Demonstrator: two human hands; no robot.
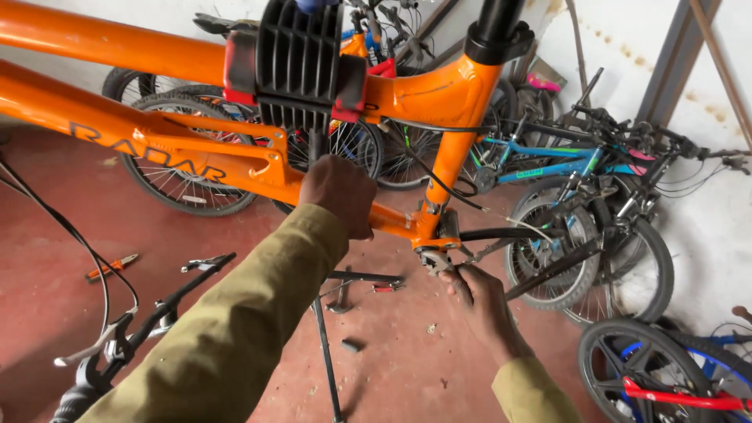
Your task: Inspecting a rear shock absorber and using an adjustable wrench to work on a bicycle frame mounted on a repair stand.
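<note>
An orange bicycle frame [157, 133] hangs in the black ribbed clamp [298, 59] of a repair stand. My left hand [338, 196] is closed in front of the down tube, around a black lever [317, 145] that comes down from the clamp. My right hand [479, 301] reaches up from below. Its fingertips pinch the metal fitting [433, 260] at the lower end of the head tube [450, 149]. A black cable runs from the head tube towards the right.
The stand's thin black leg [327, 360] rises between my arms. A loose handlebar with brake lever [117, 337] lies lower left. Orange-handled pliers [110, 268] and small tools [376, 286] lie on the red floor. Several bicycles, one blue [548, 160], crowd the back and right.
</note>
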